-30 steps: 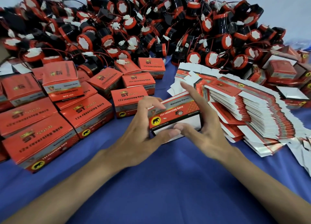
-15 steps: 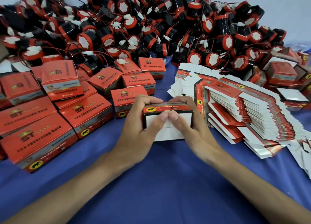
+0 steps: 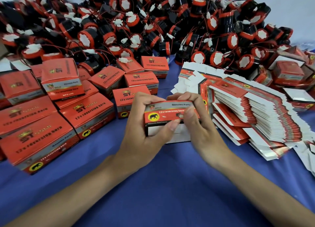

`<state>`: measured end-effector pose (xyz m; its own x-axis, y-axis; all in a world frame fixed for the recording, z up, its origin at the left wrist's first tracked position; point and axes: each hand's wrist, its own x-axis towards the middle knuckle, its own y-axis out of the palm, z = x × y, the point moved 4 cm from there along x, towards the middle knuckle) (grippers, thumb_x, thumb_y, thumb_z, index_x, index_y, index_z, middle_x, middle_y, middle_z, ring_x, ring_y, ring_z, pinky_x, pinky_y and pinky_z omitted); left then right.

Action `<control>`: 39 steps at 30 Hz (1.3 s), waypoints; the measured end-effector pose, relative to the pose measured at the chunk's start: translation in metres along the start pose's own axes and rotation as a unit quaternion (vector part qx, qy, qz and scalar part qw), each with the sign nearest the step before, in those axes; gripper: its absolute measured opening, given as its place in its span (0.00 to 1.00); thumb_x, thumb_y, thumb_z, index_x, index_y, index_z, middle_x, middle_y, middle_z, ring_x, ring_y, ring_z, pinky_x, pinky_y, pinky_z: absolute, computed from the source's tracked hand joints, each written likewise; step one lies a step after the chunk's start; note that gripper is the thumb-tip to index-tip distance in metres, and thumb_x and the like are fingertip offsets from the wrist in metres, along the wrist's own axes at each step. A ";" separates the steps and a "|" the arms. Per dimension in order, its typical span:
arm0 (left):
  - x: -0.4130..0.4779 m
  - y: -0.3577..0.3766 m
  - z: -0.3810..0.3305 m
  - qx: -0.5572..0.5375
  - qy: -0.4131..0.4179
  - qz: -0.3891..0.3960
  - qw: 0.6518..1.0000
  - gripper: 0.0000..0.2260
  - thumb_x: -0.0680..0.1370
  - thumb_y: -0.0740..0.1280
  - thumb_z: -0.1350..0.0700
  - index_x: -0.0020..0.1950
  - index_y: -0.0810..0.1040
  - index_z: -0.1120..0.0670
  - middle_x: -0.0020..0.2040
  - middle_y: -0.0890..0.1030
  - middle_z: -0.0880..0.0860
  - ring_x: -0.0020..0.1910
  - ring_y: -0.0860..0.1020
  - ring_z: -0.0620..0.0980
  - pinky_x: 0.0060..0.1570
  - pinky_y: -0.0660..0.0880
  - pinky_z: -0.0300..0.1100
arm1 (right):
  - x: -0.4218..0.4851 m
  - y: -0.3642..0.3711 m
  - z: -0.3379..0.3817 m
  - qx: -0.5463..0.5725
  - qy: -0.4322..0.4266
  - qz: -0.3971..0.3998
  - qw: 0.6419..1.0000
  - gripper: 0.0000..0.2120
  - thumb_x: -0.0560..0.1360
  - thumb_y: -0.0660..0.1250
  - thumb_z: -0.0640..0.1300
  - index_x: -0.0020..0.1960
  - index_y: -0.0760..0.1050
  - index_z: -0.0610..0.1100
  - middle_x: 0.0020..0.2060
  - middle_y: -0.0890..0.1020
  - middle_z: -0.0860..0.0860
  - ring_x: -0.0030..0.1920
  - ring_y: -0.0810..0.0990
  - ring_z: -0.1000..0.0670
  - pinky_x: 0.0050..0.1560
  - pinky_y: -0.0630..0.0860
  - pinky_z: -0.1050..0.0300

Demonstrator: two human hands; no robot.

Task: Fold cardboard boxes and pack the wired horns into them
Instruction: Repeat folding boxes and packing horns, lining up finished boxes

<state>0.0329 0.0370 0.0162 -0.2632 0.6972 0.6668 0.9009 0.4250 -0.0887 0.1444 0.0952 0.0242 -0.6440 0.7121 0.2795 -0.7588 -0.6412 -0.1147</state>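
A blue cloth [image 3: 170, 184] covers the table. Across its far side lies a deep heap of black-and-red wired horns [image 3: 86, 37]. On the left sit many closed boxes [image 3: 34, 141], red with an elephant logo. On the right a leaning stack of flat box blanks [image 3: 255, 114] fans toward the middle.

At the centre, just above the cloth, both hands hold one cardboard box [image 3: 167, 114]. The left hand [image 3: 144, 141] wraps its left end, fingers curled over the top. The right hand [image 3: 202, 134] grips the right end, thumb lying across the printed face. A white flap [image 3: 179, 135] shows at the near, lower edge, beneath the thumbs. Whether a horn is inside cannot be seen.

What could go wrong: the card looks thin, so a hard squeeze from both ends may dent the box. The white flap may buckle or miss its slot if it is pushed in crooked. The right hand works close to the leaning blanks, so a sideways nudge could spill them.

Compared with half a second ago, the box has tipped back. Its printed elephant side now faces up, where the white end faced the camera. A second ago the right hand's fingers were straight along the box; now they are curled round it.
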 end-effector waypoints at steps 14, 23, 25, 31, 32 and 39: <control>0.000 0.008 0.009 -0.009 0.009 0.035 0.999 0.23 0.71 0.71 0.52 0.59 0.61 0.44 0.61 0.66 0.43 0.62 0.71 0.37 0.51 0.75 0.31 | 0.006 -0.009 0.003 0.083 -0.102 -0.120 0.984 0.08 0.78 0.60 0.45 0.46 0.76 0.57 0.48 0.79 0.51 0.51 0.77 0.48 0.52 0.74 0.44; -0.003 0.005 -0.005 -0.010 0.016 -0.040 0.999 0.08 0.78 0.61 0.60 0.55 0.69 0.51 0.56 0.74 0.51 0.57 0.75 0.37 0.53 0.72 0.30 | 0.002 0.000 -0.002 0.121 -0.108 -0.102 0.981 0.06 0.75 0.62 0.47 0.45 0.76 0.55 0.45 0.79 0.54 0.49 0.76 0.51 0.52 0.73 0.54; -0.003 0.005 -0.003 -0.039 -0.015 -0.041 0.998 0.06 0.79 0.62 0.59 0.54 0.70 0.52 0.56 0.74 0.51 0.55 0.76 0.39 0.51 0.74 0.32 | -0.001 0.001 -0.001 0.115 -0.110 -0.120 0.980 0.04 0.75 0.62 0.47 0.44 0.76 0.54 0.43 0.79 0.54 0.46 0.77 0.51 0.49 0.74 0.57; -0.004 0.010 0.001 -0.089 -0.077 -0.047 0.992 0.04 0.78 0.61 0.61 0.47 0.71 0.52 0.49 0.78 0.42 0.49 0.79 0.40 0.46 0.75 0.32 | -0.008 0.003 0.000 0.016 -0.133 -0.202 0.970 0.04 0.75 0.63 0.47 0.44 0.72 0.47 0.41 0.76 0.53 0.43 0.76 0.56 0.46 0.73 0.64; -0.003 0.009 0.002 -0.087 -0.080 -0.047 0.992 0.05 0.78 0.62 0.61 0.46 0.71 0.52 0.47 0.79 0.40 0.47 0.79 0.39 0.45 0.75 0.32 | -0.006 0.001 0.001 0.018 -0.128 -0.195 0.972 0.04 0.74 0.63 0.47 0.45 0.72 0.47 0.41 0.77 0.53 0.43 0.76 0.56 0.46 0.73 0.64; 0.000 0.006 0.006 -0.113 -0.125 -0.032 0.985 0.03 0.78 0.64 0.56 0.50 0.76 0.50 0.48 0.81 0.41 0.47 0.80 0.40 0.43 0.77 0.34 | 0.004 -0.010 -0.002 -0.048 -0.120 -0.137 0.982 0.05 0.78 0.62 0.40 0.47 0.74 0.50 0.41 0.79 0.63 0.42 0.76 0.64 0.43 0.71 0.71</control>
<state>0.0365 0.0430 0.0116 -0.3735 0.8052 0.4606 0.9260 0.3532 0.1335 0.1487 0.1048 0.0248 -0.3820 0.7586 0.5277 -0.9133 -0.3973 -0.0900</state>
